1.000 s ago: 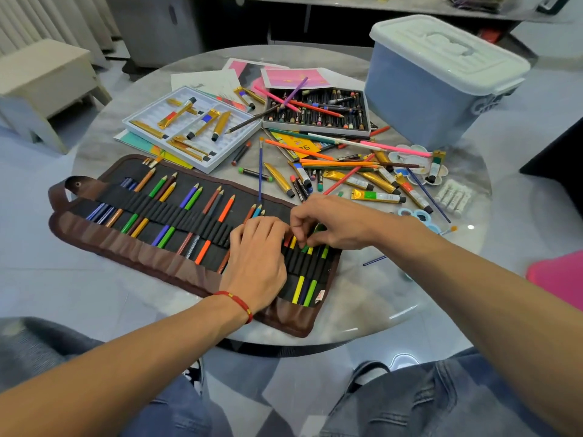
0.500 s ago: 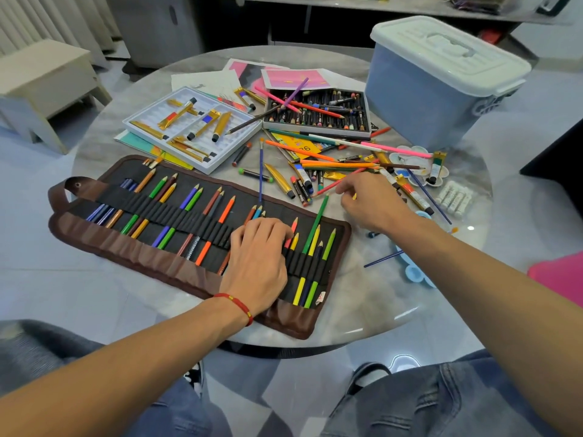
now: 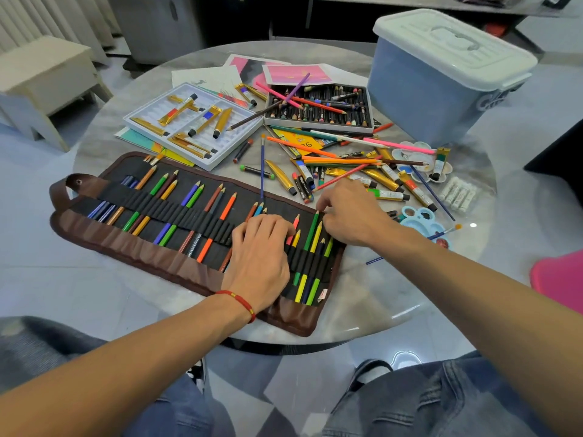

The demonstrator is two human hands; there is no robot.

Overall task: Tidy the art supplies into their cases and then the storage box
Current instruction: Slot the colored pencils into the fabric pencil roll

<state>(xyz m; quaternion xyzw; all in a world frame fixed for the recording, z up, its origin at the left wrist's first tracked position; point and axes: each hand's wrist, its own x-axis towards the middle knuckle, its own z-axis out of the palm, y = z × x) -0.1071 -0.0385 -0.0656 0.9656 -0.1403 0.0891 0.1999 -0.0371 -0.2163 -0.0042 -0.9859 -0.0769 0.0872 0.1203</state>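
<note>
A brown pencil roll (image 3: 142, 250) lies open across the near side of the round table, with several coloured pencils in its black loops. My left hand (image 3: 262, 250) rests flat on the roll's right part, fingers straight. My right hand (image 3: 350, 212) is at the roll's far right edge. Its fingertips pinch the top of a green pencil (image 3: 310, 230) that sits in a loop. Loose pencils, paint tubes and crayons (image 3: 347, 165) lie heaped just beyond my right hand. The lidded blue storage box (image 3: 441, 89) stands at the back right.
A white paint-tube tray (image 3: 208, 167) and a black crayon case (image 3: 315, 126) sit behind the roll, with papers (image 3: 296, 74) under them. A white palette (image 3: 419, 162), a blue palette (image 3: 419, 219) and white chalk sticks (image 3: 457, 193) lie to the right. A pale stool (image 3: 44, 77) stands on the floor at left.
My right hand went out to the loose pile, then came back to the roll's right end. The green pencil now sits deeper in its loop. My left hand stayed put.
</note>
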